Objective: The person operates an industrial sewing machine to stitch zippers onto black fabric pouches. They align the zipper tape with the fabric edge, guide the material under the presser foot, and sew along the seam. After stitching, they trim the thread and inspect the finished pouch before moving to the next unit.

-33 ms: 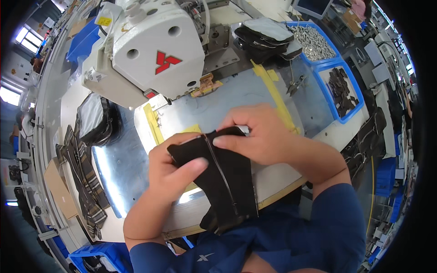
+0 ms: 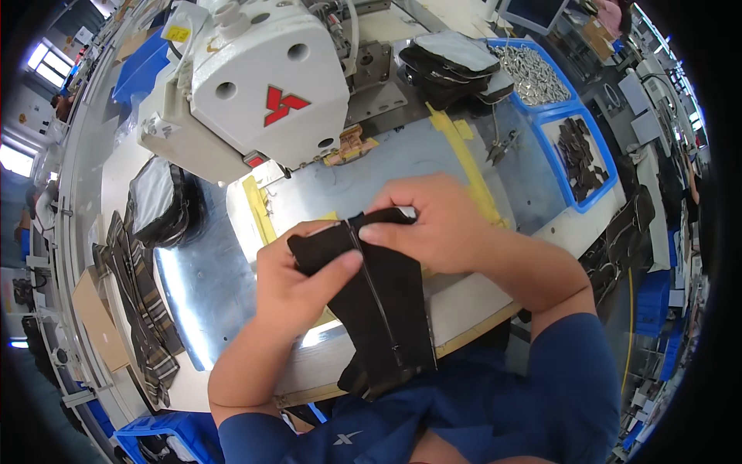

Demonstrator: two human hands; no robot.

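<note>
Cloth edge [image 2: 332, 238] apart from machine [image 2: 263, 89]

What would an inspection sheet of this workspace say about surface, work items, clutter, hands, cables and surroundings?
Surface: pale table with metal plate and yellow tape.
Work items: black cloth, line down its middle, held before the white machine.
Clutter: pouches stacked right of the machine, snips, filled blue trays; plaid cloth at left.
Hands: left hand and right hand both grip the cloth's upper part.
Cables: pale tube beside the machine; hose or cable, cannot tell.
Surroundings: monitor upper right, blue bin lower left.
</note>
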